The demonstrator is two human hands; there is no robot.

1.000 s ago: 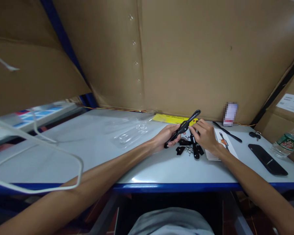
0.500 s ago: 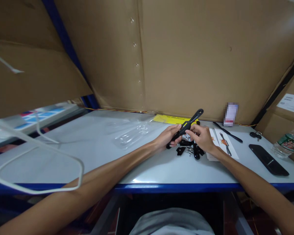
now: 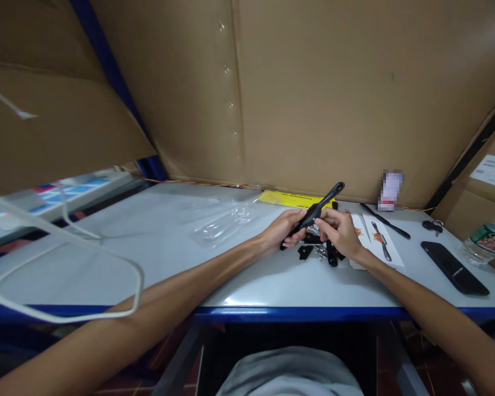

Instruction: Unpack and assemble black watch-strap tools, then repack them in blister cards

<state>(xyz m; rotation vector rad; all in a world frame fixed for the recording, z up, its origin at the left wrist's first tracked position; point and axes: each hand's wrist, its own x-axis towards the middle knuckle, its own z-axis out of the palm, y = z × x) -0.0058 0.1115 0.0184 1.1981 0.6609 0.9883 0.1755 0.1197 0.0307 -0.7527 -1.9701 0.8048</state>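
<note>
My left hand [image 3: 286, 226] is wrapped round a long black handled tool [image 3: 332, 193], tilted up to the right, with a hole at its upper end. Thumb and fingers of my right hand [image 3: 336, 230] are pinched together against the tool's middle, by a small shiny spot. Whatever they pinch is too small to make out. Under both hands lies a pile of black parts [image 3: 332, 256] with small metal pieces [image 3: 320, 251], partly hidden. Beside my right wrist are white printed cards [image 3: 390, 242] showing a similar black tool.
A yellow bag [image 3: 280, 198] and clear plastic packaging [image 3: 218, 225] lie behind and left. Rightward are a black bar [image 3: 385, 221], keys [image 3: 433, 226], a phone [image 3: 454, 268] and a water bottle [image 3: 487, 242]. A white cable [image 3: 66, 319] loops at left. Cardboard [image 3: 313, 99] walls the back.
The black tool has turned slightly in my hands, and the yellow showing through its middle slot is no longer seen. Both hands keep nearly the same place.
</note>
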